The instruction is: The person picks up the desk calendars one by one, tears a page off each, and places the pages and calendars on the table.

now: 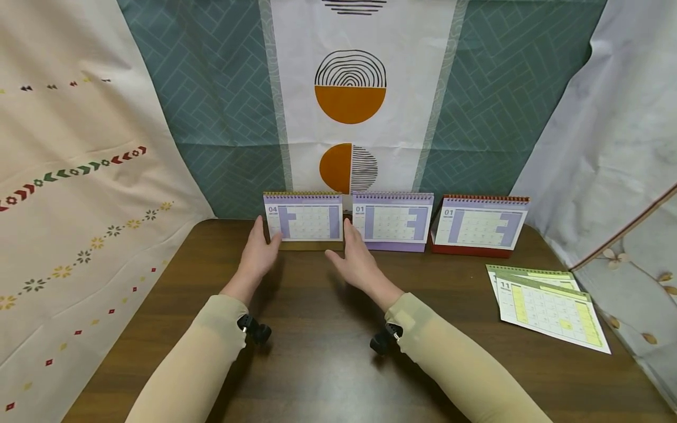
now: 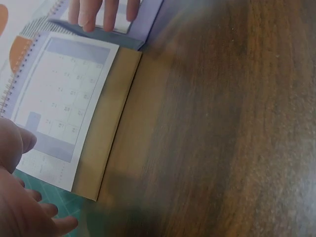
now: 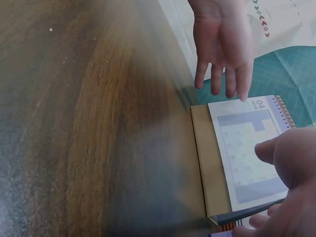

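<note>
A desk calendar (image 1: 311, 224) on a gold-brown stand, its page marked 04, stands upright near the back of the table. My left hand (image 1: 257, 252) is at its left side, fingers extended and thumb over the front of the page edge. At its right side is my right hand (image 1: 361, 262), fingers straight, in the space toward the purple-based calendar (image 1: 392, 218) marked 01. In the right wrist view, the gold-brown stand (image 3: 210, 165) shows between both hands. Whether either hand touches the calendar, I cannot tell.
Farther right stands a calendar with a red base (image 1: 478, 227), also marked 01. Two green-bound calendar pads (image 1: 552, 311) lie overlapping flat at the table's right side. Patterned cloth (image 1: 222, 106) hangs behind the brown wooden table (image 1: 317, 352) and on both sides.
</note>
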`<state>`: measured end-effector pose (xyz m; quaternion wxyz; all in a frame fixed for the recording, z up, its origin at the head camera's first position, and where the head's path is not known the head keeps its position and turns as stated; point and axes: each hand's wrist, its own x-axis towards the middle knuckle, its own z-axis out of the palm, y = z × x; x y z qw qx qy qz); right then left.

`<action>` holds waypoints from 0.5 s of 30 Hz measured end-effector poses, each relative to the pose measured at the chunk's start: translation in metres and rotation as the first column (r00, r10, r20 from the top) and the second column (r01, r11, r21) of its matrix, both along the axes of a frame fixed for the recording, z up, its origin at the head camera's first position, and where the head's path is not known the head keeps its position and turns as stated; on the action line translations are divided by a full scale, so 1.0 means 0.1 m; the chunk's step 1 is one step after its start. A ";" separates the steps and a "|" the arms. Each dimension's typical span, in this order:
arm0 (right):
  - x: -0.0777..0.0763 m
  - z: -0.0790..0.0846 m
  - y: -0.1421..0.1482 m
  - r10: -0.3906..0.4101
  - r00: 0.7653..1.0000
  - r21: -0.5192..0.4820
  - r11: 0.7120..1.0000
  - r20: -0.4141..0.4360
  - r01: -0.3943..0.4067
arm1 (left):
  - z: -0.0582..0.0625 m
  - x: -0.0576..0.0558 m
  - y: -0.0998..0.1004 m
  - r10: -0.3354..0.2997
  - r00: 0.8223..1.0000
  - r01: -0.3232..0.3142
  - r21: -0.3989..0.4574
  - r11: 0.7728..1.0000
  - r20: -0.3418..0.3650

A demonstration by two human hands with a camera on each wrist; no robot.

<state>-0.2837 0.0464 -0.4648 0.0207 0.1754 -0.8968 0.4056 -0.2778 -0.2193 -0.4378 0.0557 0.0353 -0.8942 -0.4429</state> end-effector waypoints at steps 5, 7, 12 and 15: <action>-0.30 -0.35 0.00 -0.019 1.000 0.009 1.000 -0.006 0.019 | 0.01 -0.02 0.00 -0.008 1.000 0.007 0.036 0.999 0.027; -0.29 -0.32 -0.01 -0.025 0.999 0.019 1.000 0.025 0.025 | 0.00 -0.02 -0.01 -0.010 0.999 0.008 0.044 0.999 0.037; -0.40 -0.44 -0.02 -0.008 0.998 0.018 1.000 0.056 0.007 | -0.02 -0.01 -0.02 -0.018 0.999 0.016 0.043 0.999 0.033; -0.45 -0.49 -0.01 -0.004 0.996 0.000 1.000 0.085 0.004 | -0.02 -0.02 -0.01 -0.021 0.999 0.020 0.040 0.999 0.036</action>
